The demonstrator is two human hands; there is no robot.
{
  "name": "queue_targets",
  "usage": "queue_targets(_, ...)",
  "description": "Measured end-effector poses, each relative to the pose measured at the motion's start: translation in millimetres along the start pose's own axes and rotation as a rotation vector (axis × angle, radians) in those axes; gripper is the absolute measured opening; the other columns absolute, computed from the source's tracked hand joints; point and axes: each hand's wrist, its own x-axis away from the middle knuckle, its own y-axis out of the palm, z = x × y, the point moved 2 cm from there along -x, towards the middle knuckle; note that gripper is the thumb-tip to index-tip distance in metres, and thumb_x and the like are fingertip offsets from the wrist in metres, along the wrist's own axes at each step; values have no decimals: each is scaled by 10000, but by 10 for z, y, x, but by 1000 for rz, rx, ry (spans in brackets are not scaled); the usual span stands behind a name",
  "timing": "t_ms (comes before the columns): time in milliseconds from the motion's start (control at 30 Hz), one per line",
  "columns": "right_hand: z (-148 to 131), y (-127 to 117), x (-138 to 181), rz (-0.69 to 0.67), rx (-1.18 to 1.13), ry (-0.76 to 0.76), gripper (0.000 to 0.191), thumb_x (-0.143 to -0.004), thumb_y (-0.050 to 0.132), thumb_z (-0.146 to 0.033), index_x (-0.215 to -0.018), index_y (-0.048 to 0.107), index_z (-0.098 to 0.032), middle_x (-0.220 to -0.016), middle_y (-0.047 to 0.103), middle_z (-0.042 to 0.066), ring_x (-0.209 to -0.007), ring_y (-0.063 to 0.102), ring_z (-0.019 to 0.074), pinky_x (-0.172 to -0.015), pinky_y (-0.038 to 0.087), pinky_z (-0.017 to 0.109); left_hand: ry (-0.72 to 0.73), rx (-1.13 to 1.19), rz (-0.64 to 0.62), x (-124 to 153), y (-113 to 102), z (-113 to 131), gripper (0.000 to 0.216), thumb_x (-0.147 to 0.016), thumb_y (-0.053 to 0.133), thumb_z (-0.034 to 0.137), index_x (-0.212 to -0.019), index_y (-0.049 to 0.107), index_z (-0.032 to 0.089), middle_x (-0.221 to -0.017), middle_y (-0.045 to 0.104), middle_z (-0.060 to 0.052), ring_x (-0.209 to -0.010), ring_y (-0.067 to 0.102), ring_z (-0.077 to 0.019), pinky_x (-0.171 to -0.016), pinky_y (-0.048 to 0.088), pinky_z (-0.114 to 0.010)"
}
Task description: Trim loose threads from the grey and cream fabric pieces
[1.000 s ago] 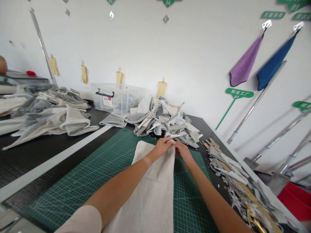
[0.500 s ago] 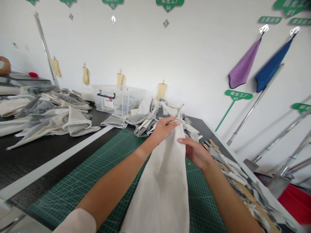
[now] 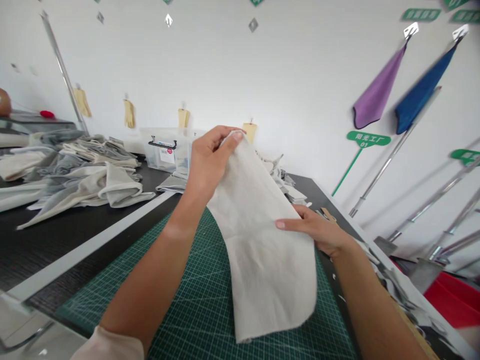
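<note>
A long off-white piece of cloth (image 3: 266, 250) hangs from my hands over the green cutting mat (image 3: 198, 280). My left hand (image 3: 213, 155) pinches its top end between thumb and fingers, raised above the mat. Lower down on the right edge, my right hand (image 3: 315, 227) grips the cloth, thumb on the near face and fingers hidden behind it. The lower end of the cloth is loose and rounded at its right corner. Behind the cloth, a heap of grey and white fabric pieces (image 3: 283, 180) is partly covered.
A larger heap of fabric (image 3: 86, 170) lies on the dark table at the left. A clear plastic box (image 3: 165, 155) stands by the wall. Fabric scraps (image 3: 408, 300) run along the right table edge. A white strip (image 3: 97, 242) borders the mat.
My left hand has lifted the cloth's top end up and to the left. My right hand has slid lower along its edge, and the lower end has come into view.
</note>
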Motion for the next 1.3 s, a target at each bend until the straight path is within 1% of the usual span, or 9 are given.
queue_targets(200,-136,-134,174,-29,177,12,390,-735,813,-329,-1108,759,-230,-1027,759,45,-953,708,264,-790,596,348,89,25,83,-43,-173,147,240,-937,604,412,-1015,704,208,-953,676,-12,-908,593,-151,-793,445,-291)
queue_targets(300,-185,-216,254,41,258,32,393,-746,800,-350,-1125,754,-259,-1018,757,43,-926,710,271,-726,595,328,107,20,117,-88,-297,134,243,-946,600,408,-1036,692,201,-939,660,-2,-904,580,-146,-818,427,-314)
queue_targets(367,-219,-278,308,138,300,21,398,-762,783,-376,-1143,740,-269,-1003,755,44,-850,713,253,-643,578,296,79,15,122,-118,-356,100,271,-937,604,439,-1048,688,206,-932,659,1,-918,585,-155,-827,427,-321)
queue_targets(433,-259,-332,364,216,344,-7,388,-760,782,-389,-1126,737,-269,-995,751,42,-812,703,236,-610,558,275,51,35,120,-141,-377,66,287,-916,624,461,-1039,698,213,-933,665,-6,-929,597,-165,-827,440,-315)
queue_targets(633,-328,-515,527,299,454,-40,291,-741,785,-438,-948,747,-235,-904,731,40,-752,661,189,-583,499,229,-44,45,114,-176,-353,-23,303,-855,669,477,-1002,721,217,-956,700,-26,-947,607,-181,-823,473,-290)
queue_targets(767,-305,-685,587,370,489,-48,307,-812,709,-493,-945,739,-219,-826,705,44,-691,620,168,-557,453,237,-149,4,85,-198,-422,-99,326,-826,678,499,-975,730,214,-912,709,-40,-899,609,-194,-778,481,-294)
queue_targets(867,-306,-774,604,466,517,-90,347,-814,706,-517,-987,738,-218,-804,685,44,-682,572,157,-546,419,240,-216,-1,58,-211,-491,-144,349,-806,684,506,-976,734,206,-881,707,-50,-853,613,-197,-742,486,-300)
queue_targets(1133,-366,-901,643,845,328,-230,391,-719,772,-534,-944,742,-215,-930,722,66,-869,632,215,-743,503,284,-361,-26,-46,-237,-606,-164,415,-702,767,490,-969,738,174,-910,723,-68,-815,638,-191,-692,503,-297)
queue_targets(1300,-343,-1011,667,919,217,-273,396,-715,774,-515,-993,754,-233,-1037,736,69,-979,667,256,-786,557,313,-393,-82,-155,-216,-620,-126,385,-715,755,483,-968,740,194,-974,732,-85,-847,658,-202,-663,526,-294)
